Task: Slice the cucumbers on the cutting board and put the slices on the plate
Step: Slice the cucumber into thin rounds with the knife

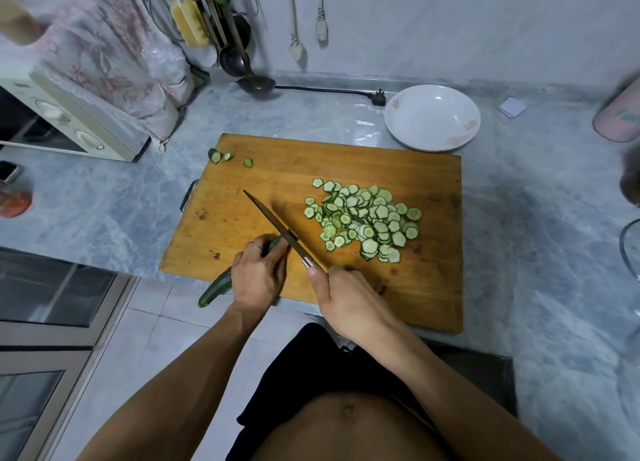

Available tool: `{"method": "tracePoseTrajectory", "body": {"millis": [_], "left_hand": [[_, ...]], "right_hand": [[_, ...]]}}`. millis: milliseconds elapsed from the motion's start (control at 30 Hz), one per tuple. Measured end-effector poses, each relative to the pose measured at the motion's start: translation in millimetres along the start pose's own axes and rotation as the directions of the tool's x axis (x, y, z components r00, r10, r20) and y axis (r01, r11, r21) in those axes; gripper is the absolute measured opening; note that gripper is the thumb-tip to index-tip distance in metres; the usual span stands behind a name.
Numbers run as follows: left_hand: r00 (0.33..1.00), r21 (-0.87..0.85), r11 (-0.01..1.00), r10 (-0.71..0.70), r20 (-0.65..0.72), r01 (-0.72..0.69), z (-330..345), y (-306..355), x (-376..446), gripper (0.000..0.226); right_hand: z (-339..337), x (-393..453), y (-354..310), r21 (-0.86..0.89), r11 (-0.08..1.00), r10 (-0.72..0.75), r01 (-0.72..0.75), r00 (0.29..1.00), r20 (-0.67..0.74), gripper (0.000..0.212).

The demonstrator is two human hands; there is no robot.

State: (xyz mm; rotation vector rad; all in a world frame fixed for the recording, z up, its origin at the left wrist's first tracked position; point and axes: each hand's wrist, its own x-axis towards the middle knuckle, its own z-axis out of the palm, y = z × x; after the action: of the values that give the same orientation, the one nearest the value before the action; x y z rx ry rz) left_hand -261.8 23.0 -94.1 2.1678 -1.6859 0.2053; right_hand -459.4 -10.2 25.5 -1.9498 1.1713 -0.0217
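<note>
Hands (pixel 304 284) hiding most of cucumber (pixel 216 289)

Bare arms, no sleeves, dark shorts.
From my feed: left hand (pixel 258 280) has a thin ring on one finger, silver I think, blurry tho. Right hand (pixel 349 301) wears nothing. Torso bare, no shirt; black shorts at waist w/ a small white patch.

The left hand (pixel 259 278) covers the cucumber's (pixel 215 291) middle; the knife (pixel 273 223) handle is buried in the right hand (pixel 346 299). At three o'clock, a pink container (pixel 618 114) (blurred) is cut off.
</note>
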Motion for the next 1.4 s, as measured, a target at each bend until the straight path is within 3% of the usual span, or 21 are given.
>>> {"method": "tracePoseTrajectory", "body": {"millis": [500, 900, 1401], "left_hand": [[1.0, -0.06, 0.998, -0.03, 0.005, 0.03, -1.4, -1.5, 0.4, 0.028], [1.0, -0.05, 0.998, -0.026, -0.015, 0.025, 0.2, -1.2, -2.1, 0.023], [1.0, -0.037, 0.999, -0.009, -0.025, 0.008, -0.6, -0.4, -1.5, 0.026]], "right_hand": [[-7.2, 20.6, 24.9, 0.1, 0.992, 0.085, -0.076, 0.993, -0.084, 0.056], [-1.3, -8.0, 10.1, 0.023, 0.999, -0.041, 0.042, 0.999, -0.018, 0.048], [1.8, 10.6, -2.7, 0.044, 0.998, 0.045, -0.047, 0.998, 0.049, 0.049]]}}
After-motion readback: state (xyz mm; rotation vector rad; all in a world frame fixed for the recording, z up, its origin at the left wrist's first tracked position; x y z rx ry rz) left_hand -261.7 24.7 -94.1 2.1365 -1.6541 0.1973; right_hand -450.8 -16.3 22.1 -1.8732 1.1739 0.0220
